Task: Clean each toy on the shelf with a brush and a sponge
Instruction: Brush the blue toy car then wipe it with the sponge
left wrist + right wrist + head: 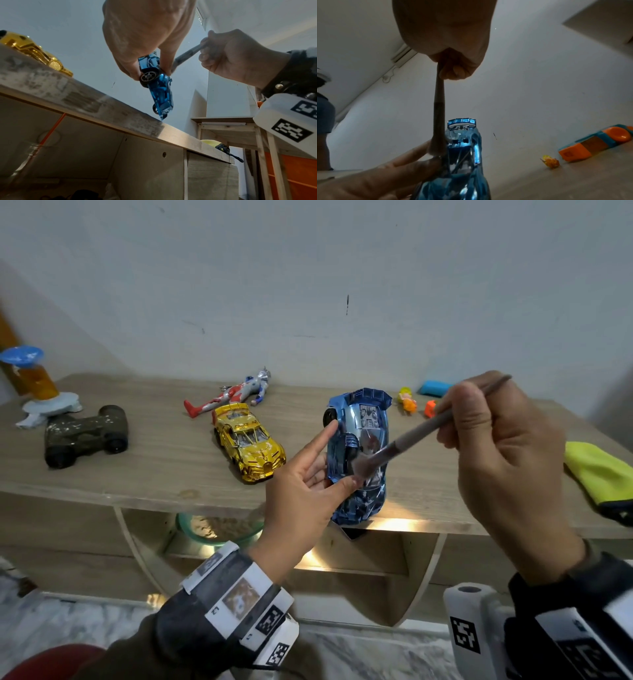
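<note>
A shiny blue toy car (363, 440) is held tilted above the wooden shelf top (164, 467), gripped at its left side by my left hand (308, 484) between thumb and fingers, the index finger stretched along the door. My right hand (496, 446) pinches a thin grey brush (411, 436); its bristles touch the car's roof. The left wrist view shows the blue car (157, 86) nose-down over the shelf's front edge with the brush (187, 56) behind it. In the right wrist view the brush (439, 116) hangs down onto the blue car (464, 146).
On the shelf lie a gold toy car (248, 445), a red and silver figure (233, 397), dark binoculars (85, 434), a small orange doll (407, 400), a blue sponge (435, 387) at the back right and a yellow cloth (599, 474) at the right. A glass bowl (212, 529) sits underneath.
</note>
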The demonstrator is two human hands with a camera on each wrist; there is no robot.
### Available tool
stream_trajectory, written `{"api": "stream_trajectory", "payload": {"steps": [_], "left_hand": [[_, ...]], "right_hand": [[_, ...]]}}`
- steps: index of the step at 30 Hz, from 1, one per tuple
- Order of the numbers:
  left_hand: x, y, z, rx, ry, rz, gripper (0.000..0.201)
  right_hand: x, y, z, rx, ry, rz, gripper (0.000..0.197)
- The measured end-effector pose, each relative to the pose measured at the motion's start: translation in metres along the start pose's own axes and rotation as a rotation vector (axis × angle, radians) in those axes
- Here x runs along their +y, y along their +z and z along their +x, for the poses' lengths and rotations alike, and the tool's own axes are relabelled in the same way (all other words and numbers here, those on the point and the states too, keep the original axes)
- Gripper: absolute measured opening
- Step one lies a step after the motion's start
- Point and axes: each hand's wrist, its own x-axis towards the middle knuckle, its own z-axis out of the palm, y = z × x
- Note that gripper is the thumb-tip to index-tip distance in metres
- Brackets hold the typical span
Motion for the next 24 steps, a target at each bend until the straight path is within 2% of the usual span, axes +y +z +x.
{"api": "stream_trajectory", "payload": {"steps": [3,7,11,15,20,24], "left_hand": [[0.001,-0.001,0.002,-0.005,-0.005,-0.035,0.078],[0.003,-0.003,0.004,0.011,-0.036,-0.071,0.078],[0.003,-0.006,0.008,0.038,-0.093,-0.163,0.078],[0.004,-0.008,0.012,0.058,-0.154,-0.249,0.076],[0.003,-0.012,0.017,0.088,-0.205,-0.305,0.074],[0.004,-0.012,0.017,0.115,-0.219,-0.354,0.074]], "right_hand": [[0.0,-0.003,0.002,0.071,-0.034,0.038,0.026],[0.006,-0.005,0.003,-0.012,0.027,-0.088,0.035],[0.005,-0.004,0.001,0.095,0.031,0.047,0.027],[0.006,0.004,-0.004,-0.063,0.04,-0.038,0.033],[0.004,0.004,-0.005,-0.02,0.005,0.061,0.029],[0.001,0.01,-0.009,-0.125,0.0,-0.034,0.032]]}}
